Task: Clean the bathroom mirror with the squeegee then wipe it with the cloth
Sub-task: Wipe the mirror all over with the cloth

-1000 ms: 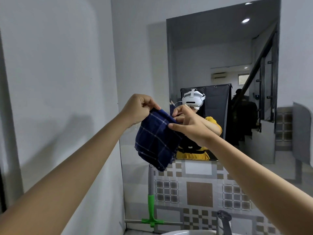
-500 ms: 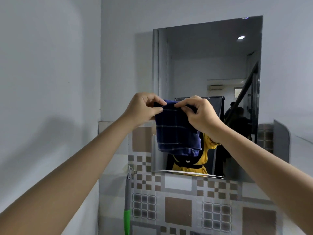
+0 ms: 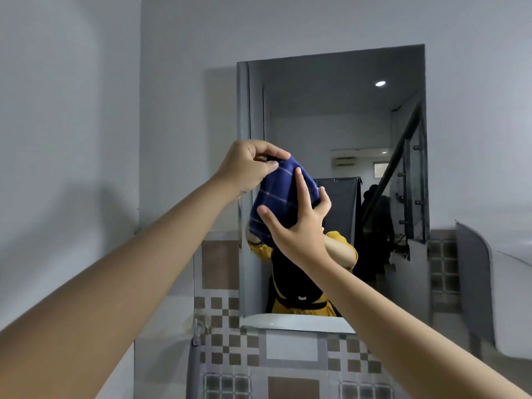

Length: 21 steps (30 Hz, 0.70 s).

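A dark blue checked cloth [image 3: 280, 197] is bunched up in front of the lower left part of the bathroom mirror [image 3: 331, 116]. My left hand [image 3: 247, 165] pinches the cloth's top edge. My right hand [image 3: 299, 228] presses flat against the cloth from below and the right, fingers spread over it. The squeegee's grey handle [image 3: 194, 361] stands upright against the tiled wall below the mirror's left corner; its blade is out of view.
A plain white wall [image 3: 72, 139] runs close along the left. Patterned brown and white tiles [image 3: 288, 358] cover the wall under the mirror. A white curved fixture [image 3: 489, 283] juts out at the right. The mirror reflects a person, a staircase and a ceiling light.
Both hands rose with the cloth. My right hand let go of its pinch at the top and now spreads under the bunched cloth. The view tilted upward, hiding the squeegee's green part.
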### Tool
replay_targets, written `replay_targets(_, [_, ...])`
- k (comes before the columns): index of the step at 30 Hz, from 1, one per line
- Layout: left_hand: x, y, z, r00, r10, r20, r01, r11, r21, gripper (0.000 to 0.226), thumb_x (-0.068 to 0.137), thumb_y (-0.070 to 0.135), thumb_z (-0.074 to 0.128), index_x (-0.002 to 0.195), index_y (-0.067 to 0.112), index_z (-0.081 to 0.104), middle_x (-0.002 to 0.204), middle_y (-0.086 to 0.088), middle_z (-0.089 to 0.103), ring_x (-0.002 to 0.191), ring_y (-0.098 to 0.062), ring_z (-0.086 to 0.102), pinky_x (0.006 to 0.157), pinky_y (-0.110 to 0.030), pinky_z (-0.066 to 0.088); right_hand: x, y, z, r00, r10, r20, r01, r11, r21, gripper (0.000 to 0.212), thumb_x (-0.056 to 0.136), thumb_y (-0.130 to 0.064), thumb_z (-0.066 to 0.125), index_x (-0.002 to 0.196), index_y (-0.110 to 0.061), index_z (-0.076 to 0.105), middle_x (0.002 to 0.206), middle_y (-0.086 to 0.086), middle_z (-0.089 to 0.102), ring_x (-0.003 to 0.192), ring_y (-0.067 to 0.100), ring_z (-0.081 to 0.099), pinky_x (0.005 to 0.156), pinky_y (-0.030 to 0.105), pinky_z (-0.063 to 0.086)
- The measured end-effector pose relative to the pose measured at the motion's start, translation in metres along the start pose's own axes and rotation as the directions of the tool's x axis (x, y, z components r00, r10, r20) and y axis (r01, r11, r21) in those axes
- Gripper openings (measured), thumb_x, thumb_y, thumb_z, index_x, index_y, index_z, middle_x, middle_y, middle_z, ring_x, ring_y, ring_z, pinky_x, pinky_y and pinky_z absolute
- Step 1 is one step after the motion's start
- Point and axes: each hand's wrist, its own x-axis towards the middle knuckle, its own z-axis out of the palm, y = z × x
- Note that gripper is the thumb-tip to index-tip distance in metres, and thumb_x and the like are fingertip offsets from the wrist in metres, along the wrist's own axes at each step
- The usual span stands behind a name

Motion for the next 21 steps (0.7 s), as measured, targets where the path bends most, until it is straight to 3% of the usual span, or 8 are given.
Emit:
replay_targets(4, [0.026, -0.004, -0.015, 0.999, 0.039, -0.018, -0.041, 0.995, -0.091, 0.025, 0.084, -0.005, 0.056, 0.088, 0.015, 0.071, 0.090, 0.001, 0.070, 0.089, -0.016, 0.066, 0.086, -0.037, 0.055, 0.030, -0.003, 0.021, 0.981, -0.089, -0.175, 0.093, 0.996, 0.015, 0.079, 0.080, -0.040, 0.068, 0.143, -0.048, 0.021, 0.150, 0.004, 0.002, 0.137, 0.025, 0.022, 0.111, 0.044, 0.033])
replay_targets(7, [0.051, -0.014, -0.028, 0.998, 0.051, -0.036, -0.054, 0.994, -0.093, 0.026, 0.084, -0.004, 0.058, 0.087, 0.018, 0.071, 0.093, 0.000, 0.071, 0.091, -0.015, 0.067, 0.085, -0.036, 0.055, 0.064, -0.001, 0.026, 0.960, -0.192, -0.203, 0.184, 0.981, -0.055, 0.069, 0.085, -0.032, 0.065, 0.144, -0.037, 0.030, 0.145, 0.009, 0.011, 0.133, 0.025, 0.026, 0.108, 0.037, 0.037])
replay_targets(11, [0.079, -0.024, -0.039, 0.992, 0.082, -0.097, -0.090, 0.992, -0.084, 0.025, 0.087, 0.002, 0.057, 0.107, 0.015, 0.066, 0.104, 0.000, 0.068, 0.085, 0.000, 0.065, 0.075, -0.016, 0.052, 0.116, 0.009, 0.016, 0.917, -0.372, -0.147, 0.311, 0.894, -0.322, 0.060, 0.088, -0.031, 0.060, 0.144, -0.029, 0.037, 0.138, 0.015, 0.020, 0.124, 0.034, 0.033, 0.101, 0.037, 0.042])
replay_targets(13, [0.085, -0.035, -0.041, 0.984, 0.101, -0.144, -0.093, 0.994, 0.063, 0.034, 0.089, 0.009, 0.056, 0.123, 0.015, 0.056, 0.119, -0.002, 0.061, 0.094, 0.004, 0.059, 0.079, -0.011, 0.045, 0.146, 0.009, 0.009, 0.897, -0.419, -0.141, 0.322, 0.837, -0.443, 0.058, 0.089, -0.034, 0.058, 0.143, -0.029, 0.038, 0.137, 0.018, 0.022, 0.121, 0.037, 0.035, 0.095, 0.041, 0.046])
replay_targets(16, [0.087, -0.066, -0.042, 0.981, 0.165, -0.105, -0.117, 0.925, 0.362, 0.058, 0.086, 0.022, 0.062, 0.137, 0.013, 0.039, 0.140, -0.005, 0.043, 0.124, -0.011, 0.041, 0.098, -0.023, 0.032, 0.191, -0.004, 0.004, 0.886, -0.446, -0.125, 0.305, 0.765, -0.568, 0.059, 0.089, -0.044, 0.056, 0.143, -0.030, 0.036, 0.137, 0.019, 0.025, 0.118, 0.038, 0.038, 0.091, 0.049, 0.049])
replay_targets(19, [0.089, -0.098, -0.045, 0.984, 0.177, 0.026, -0.148, 0.726, 0.671, 0.090, 0.077, 0.046, 0.066, 0.146, 0.015, 0.017, 0.155, -0.005, 0.016, 0.140, -0.025, 0.018, 0.113, -0.048, 0.017, 0.232, -0.026, 0.011, 0.865, -0.497, -0.072, 0.315, 0.649, -0.693, 0.062, 0.089, -0.051, 0.051, 0.144, -0.032, 0.032, 0.139, 0.020, 0.027, 0.116, 0.040, 0.039, 0.092, 0.052, 0.046])
replay_targets(21, [0.091, -0.114, -0.047, 0.987, 0.135, 0.088, -0.152, 0.603, 0.783, 0.105, 0.073, 0.060, 0.063, 0.147, 0.019, 0.000, 0.158, -0.001, -0.004, 0.143, -0.023, 0.002, 0.112, -0.058, 0.005, 0.254, -0.041, 0.019, 0.863, -0.504, -0.029, 0.295, 0.549, -0.782, 0.063, 0.090, -0.056, 0.046, 0.146, -0.034, 0.028, 0.145, 0.019, 0.023, 0.119, 0.040, 0.035, 0.096, 0.051, 0.038])
